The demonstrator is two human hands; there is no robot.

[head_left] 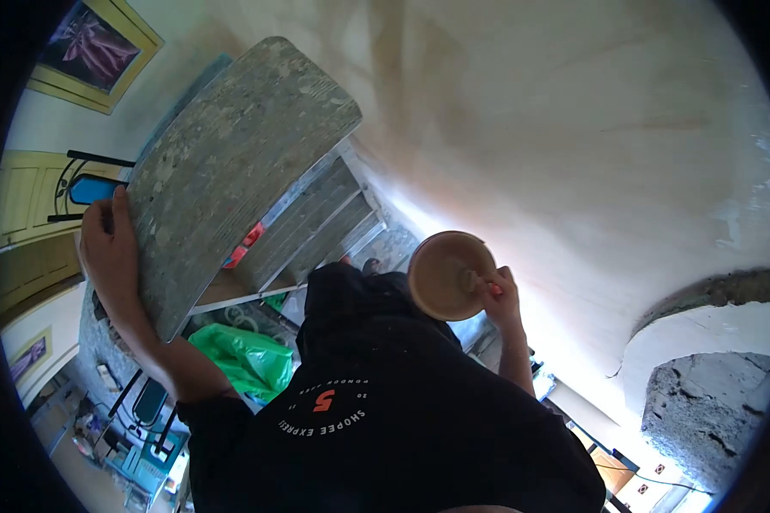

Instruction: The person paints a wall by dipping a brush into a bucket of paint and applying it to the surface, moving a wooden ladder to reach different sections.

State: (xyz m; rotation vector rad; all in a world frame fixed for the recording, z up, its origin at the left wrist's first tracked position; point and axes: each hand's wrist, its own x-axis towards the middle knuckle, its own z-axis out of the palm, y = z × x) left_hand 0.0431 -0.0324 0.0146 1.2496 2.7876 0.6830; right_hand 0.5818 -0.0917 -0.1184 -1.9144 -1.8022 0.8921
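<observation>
At the left, my left hand (109, 244) is at the edge of a worn, paint-spotted wooden tabletop (231, 145), its fingers bent around that edge. The tabletop is tilted in this view, with wooden slats (316, 218) below it. My right hand (500, 299) grips the near rim of a round brown tub (441, 265), held out beside my right leg. A small object with a red part (493, 289) shows at the fingers, over the tub's opening; I cannot tell what it is.
A green plastic bag (248, 359) lies under the tabletop, and a red item (246, 246) sits among the slats. A pale, patchy wall (590, 154) rises at the right. Metal-framed chairs (94, 188) stand at the left. A rough grey block (710, 410) is at lower right.
</observation>
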